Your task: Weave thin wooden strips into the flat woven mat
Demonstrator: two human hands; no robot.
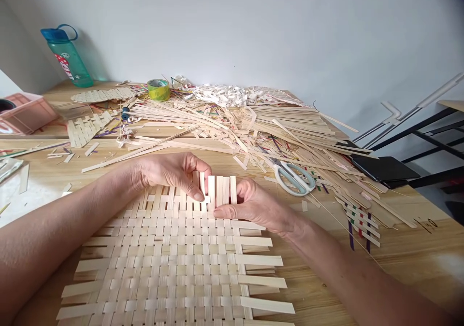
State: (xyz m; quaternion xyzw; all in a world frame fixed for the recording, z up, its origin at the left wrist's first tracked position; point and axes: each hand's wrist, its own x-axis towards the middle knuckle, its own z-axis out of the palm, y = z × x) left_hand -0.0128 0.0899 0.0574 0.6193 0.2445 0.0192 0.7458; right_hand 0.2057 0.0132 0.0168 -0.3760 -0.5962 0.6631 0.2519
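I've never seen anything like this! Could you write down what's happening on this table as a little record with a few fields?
Left hand: fingertips on the upright strip ends at the far edge of the woven mat
Right hand: resting against the same upright strip ends, beside the left hand
Mat: pale flat strips, probably bamboo, woven over and under, with strip ends jutting out along the right side
Nearby: scissors with pale handles, lying on scattered strips
Further back: heap of loose strips, green tape roll, teal water bottle, pink plastic crate
Surface: wooden table
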